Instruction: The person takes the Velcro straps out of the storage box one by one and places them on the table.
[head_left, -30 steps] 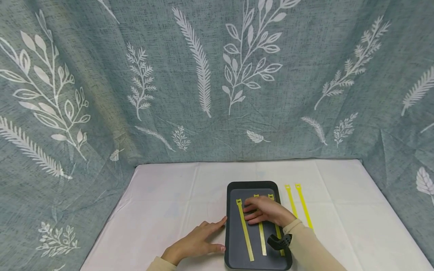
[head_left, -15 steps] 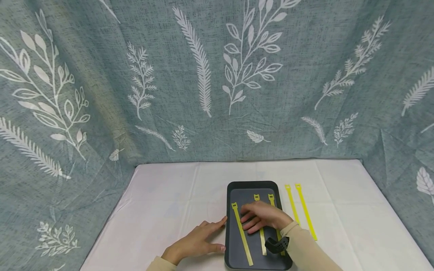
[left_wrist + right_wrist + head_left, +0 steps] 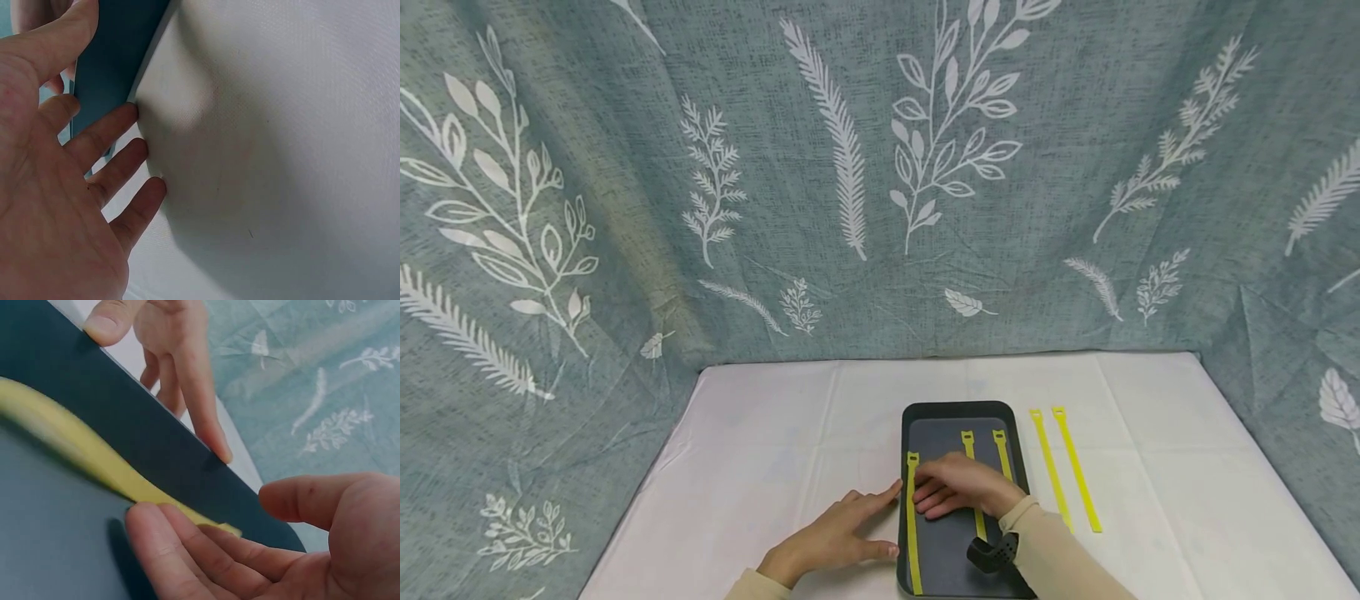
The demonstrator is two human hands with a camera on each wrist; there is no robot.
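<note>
A dark grey rectangular tray (image 3: 958,409) lies on the white cloth. In it are three yellow hook-and-loop cable ties, flat strips with a slotted head. The leftmost cable tie (image 3: 913,542) runs along the tray's left wall. My right hand (image 3: 964,485) reaches across the tray, its extended fingertips touching that cable tie (image 3: 94,447) from the side; the thumb stands apart. Partly behind the hand and wrist lie the middle cable tie (image 3: 967,442) and the right cable tie (image 3: 1002,450). My left hand (image 3: 835,533), fingers spread, touches the tray's left edge with forefinger and thumb.
Right of the tray, two more yellow cable ties lie on the cloth, an inner cable tie (image 3: 1048,462) and an outer cable tie (image 3: 1078,475). A black band (image 3: 992,553) sits on the right wrist. A patterned blue-green curtain (image 3: 880,183) hangs behind the table.
My right hand has moved left, and the leftmost cable tie has slid left and straightened against the tray's left wall. The left hand and tray have stayed in place.
</note>
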